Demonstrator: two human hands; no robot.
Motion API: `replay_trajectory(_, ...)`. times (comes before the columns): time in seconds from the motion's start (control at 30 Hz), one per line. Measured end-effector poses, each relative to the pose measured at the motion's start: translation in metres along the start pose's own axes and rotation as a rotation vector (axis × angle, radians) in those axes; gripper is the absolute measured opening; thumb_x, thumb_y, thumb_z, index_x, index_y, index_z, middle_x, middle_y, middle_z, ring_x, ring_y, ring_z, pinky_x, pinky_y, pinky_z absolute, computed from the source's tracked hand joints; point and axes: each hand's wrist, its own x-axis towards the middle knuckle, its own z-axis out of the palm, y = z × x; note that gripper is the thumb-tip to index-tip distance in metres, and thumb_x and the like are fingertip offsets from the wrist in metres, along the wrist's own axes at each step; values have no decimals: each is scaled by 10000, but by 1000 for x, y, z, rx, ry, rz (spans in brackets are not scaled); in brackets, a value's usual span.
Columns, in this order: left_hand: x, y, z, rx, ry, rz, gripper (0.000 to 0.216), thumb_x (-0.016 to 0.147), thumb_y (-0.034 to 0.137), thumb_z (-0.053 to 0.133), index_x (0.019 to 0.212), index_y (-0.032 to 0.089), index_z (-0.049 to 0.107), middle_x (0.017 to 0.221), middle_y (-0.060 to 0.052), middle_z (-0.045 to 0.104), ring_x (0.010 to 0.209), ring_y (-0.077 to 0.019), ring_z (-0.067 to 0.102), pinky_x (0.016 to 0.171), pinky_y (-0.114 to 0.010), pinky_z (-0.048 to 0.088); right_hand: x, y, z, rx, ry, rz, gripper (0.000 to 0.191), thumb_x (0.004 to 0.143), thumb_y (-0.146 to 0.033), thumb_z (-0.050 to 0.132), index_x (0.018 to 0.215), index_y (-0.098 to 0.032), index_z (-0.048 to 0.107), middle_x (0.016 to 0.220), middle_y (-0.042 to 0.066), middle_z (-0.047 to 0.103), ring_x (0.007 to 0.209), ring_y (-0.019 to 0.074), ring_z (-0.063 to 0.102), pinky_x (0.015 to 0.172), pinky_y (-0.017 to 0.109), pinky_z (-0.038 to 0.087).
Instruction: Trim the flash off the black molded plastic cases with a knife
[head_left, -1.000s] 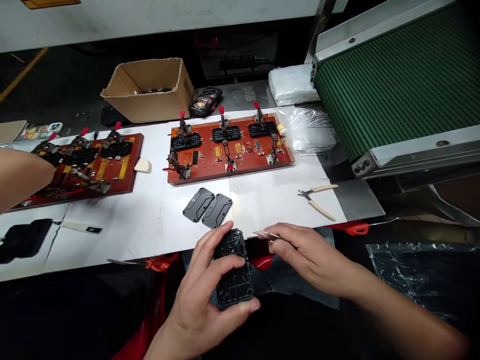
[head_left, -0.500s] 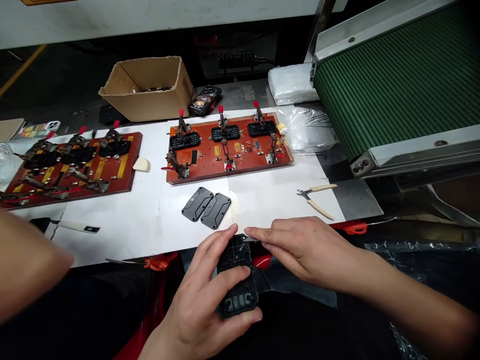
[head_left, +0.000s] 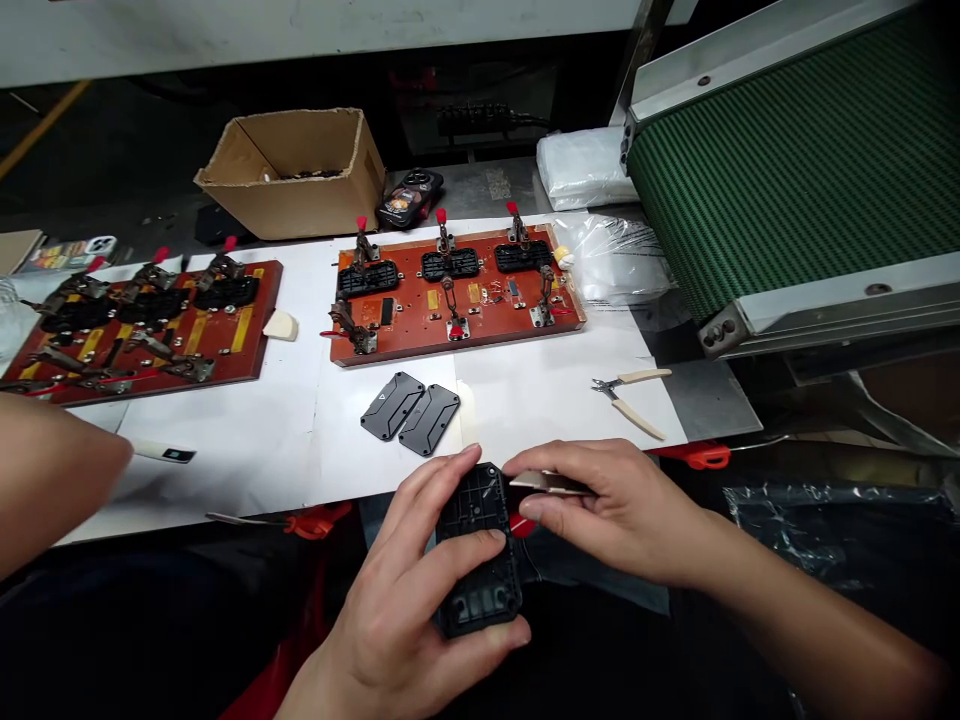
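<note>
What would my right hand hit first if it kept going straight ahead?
Probably the black housing held by the left hand: the thin blade in the right hand points left at its upper edge.

A black plastic housing [head_left: 480, 545], rectangular with rounded corners, is held in the left hand [head_left: 397, 620]. Its ribbed inner side is turned upward and its long axis points away from the body. A thin flat blade [head_left: 551, 484], pale and metallic, is pinched in the right hand [head_left: 611, 515]. It is held nearly level, with its tip at the housing's upper right edge.
</note>
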Motion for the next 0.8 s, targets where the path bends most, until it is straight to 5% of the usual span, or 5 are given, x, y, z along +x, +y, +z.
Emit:
replay_trajectory(0.17, 1, 4, 2, -78, -11, -22, 462, 870, 341, 835, 1242, 194, 604, 1688, -189, 340, 1552, -347, 374, 1268, -528, 340, 2, 12, 10, 42, -36, -198, 180, 998, -85, 588, 1094, -193, 695, 926, -12, 715, 787, 121, 651, 745, 206, 472)
replay_trajectory(0.37, -2, 2, 3, -144, 14, -41, 471, 866, 331, 829, 1266, 201, 616, 1693, -187, 334, 1546, -360, 375, 1273, -544, 335, -8, 23, 9, 54, 200, 3, 64, 1092, -242, 610, 1039, -206, 620, 817, -27, 617, 678, 126, 556, 661, 223, 439)
replay_trajectory(0.6, 2, 2, 6, -256, -38, -73, 524, 840, 310, 842, 1292, 230, 590, 1691, -120, 301, 1546, -288, 389, 1260, -357, 379, -3, 25, 19, 123, 49, -199, 134, 1101, -215, 593, 1078, -195, 724, 884, 16, 653, 769, 141, 604, 709, 232, 445)
replay_trajectory(0.8, -5, 1, 5, -406, -23, -202, 525, 837, 434, 860, 1297, 320, 632, 1692, -51, 310, 1531, -280, 418, 1243, -324, 378, -11, 36, 17, 194, 300, 43, 198, 1110, -364, 623, 976, -219, 627, 827, -23, 592, 709, 138, 541, 674, 230, 427)
